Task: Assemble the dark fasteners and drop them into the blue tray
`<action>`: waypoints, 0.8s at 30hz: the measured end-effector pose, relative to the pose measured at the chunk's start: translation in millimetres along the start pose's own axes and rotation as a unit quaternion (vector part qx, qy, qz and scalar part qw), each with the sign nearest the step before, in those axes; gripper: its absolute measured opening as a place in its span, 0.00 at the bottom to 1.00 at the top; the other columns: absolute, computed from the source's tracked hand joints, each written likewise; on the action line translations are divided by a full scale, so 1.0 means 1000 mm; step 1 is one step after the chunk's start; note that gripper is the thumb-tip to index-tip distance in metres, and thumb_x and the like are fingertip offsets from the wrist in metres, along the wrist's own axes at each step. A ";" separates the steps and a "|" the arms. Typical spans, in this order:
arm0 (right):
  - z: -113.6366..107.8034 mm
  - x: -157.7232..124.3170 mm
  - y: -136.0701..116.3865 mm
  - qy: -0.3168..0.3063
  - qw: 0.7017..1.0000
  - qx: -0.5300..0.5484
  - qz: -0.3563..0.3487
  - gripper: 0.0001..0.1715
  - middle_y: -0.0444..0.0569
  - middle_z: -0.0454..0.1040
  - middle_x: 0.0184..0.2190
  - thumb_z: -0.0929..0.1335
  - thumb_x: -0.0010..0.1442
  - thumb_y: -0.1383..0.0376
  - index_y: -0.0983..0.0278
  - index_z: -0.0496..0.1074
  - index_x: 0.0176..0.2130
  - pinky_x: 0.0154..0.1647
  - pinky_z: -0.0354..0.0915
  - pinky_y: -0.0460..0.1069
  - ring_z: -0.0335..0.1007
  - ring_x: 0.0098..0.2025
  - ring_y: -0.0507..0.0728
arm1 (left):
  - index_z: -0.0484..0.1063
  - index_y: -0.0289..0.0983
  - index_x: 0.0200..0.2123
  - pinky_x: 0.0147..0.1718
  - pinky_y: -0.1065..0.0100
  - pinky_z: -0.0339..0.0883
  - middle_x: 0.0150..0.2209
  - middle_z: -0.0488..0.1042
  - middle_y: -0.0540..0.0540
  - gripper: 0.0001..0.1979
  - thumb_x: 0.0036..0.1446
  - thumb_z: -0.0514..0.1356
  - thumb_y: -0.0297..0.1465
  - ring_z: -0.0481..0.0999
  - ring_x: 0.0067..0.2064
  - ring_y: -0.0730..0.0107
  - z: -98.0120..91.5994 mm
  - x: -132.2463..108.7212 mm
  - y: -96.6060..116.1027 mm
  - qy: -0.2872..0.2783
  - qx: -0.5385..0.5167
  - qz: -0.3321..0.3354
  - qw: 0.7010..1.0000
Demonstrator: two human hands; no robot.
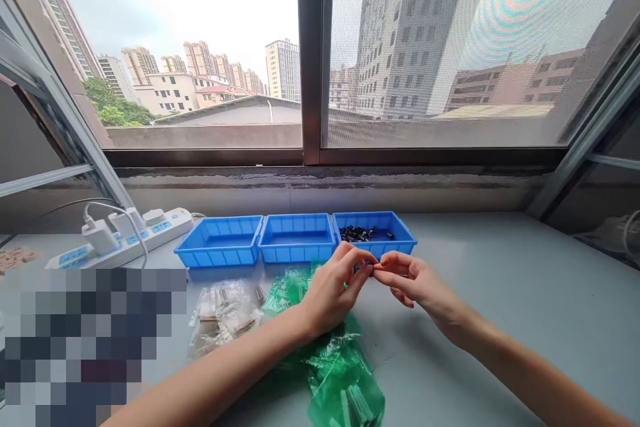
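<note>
My left hand (pixel 336 287) and my right hand (pixel 417 283) meet at the fingertips in front of the right blue bin (pixel 405 241). Between them is a small dark piece (pixel 371 267), pinched by the thumb and fingers of both hands and partly hidden by them. Small black parts (pixel 356 233) lie in the right bin. Under and beside my left hand spread green plastic bags (pixel 345 373) with long thin pieces inside. Clear plastic bags (pixel 225 313) with pale contents rest left of the green ones.
The middle blue bin (pixel 298 255) and left blue bin (pixel 217 257) stand in a row with the right one. A white power strip (pixel 165 230) with plugs and cables lies at the back left. Behind the grey table (pixel 525 293) is a window.
</note>
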State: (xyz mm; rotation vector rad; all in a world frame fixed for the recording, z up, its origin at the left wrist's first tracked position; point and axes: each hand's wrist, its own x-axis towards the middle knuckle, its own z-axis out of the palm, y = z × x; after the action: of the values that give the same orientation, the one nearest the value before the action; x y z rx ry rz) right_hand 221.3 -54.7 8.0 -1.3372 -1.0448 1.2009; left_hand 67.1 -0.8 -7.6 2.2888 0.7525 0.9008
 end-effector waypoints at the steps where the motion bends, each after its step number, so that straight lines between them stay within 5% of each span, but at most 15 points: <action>1: 0.000 0.000 -0.001 0.004 1.000 0.001 0.003 0.26 0.36 0.60 0.15 0.77 0.32 0.50 0.63 0.69 0.25 0.18 0.47 0.44 0.52 0.18 0.46 | 0.67 0.41 0.42 0.32 0.71 0.61 0.39 0.66 0.50 0.09 0.64 0.50 0.33 0.66 0.31 0.75 0.000 0.000 0.000 0.001 -0.001 -0.001 1.000; 13: 0.001 0.001 0.001 0.042 0.999 0.005 0.003 0.33 0.35 0.58 0.11 0.73 0.37 0.46 0.65 0.74 0.38 0.18 0.47 0.45 0.50 0.16 0.48 | 0.65 0.39 0.42 0.28 0.72 0.62 0.38 0.67 0.51 0.08 0.60 0.56 0.33 0.66 0.29 0.76 0.001 0.000 0.002 0.025 0.001 -0.024 0.999; 24: -0.012 0.014 0.003 0.112 0.991 -0.040 -0.067 0.32 0.43 0.69 0.18 0.74 0.33 0.43 0.65 0.77 0.30 0.16 0.54 0.47 0.54 0.15 0.48 | 0.78 0.42 0.34 0.30 0.73 0.65 0.42 0.68 0.48 0.06 0.58 0.60 0.29 0.67 0.28 0.80 0.007 -0.001 -0.008 0.004 0.047 0.031 0.998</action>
State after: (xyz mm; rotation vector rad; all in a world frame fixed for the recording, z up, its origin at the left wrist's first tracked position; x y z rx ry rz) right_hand 235.3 -42.4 3.4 -1.4036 -1.0115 0.8955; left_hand 68.6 2.1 -17.6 2.4039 0.7452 0.9223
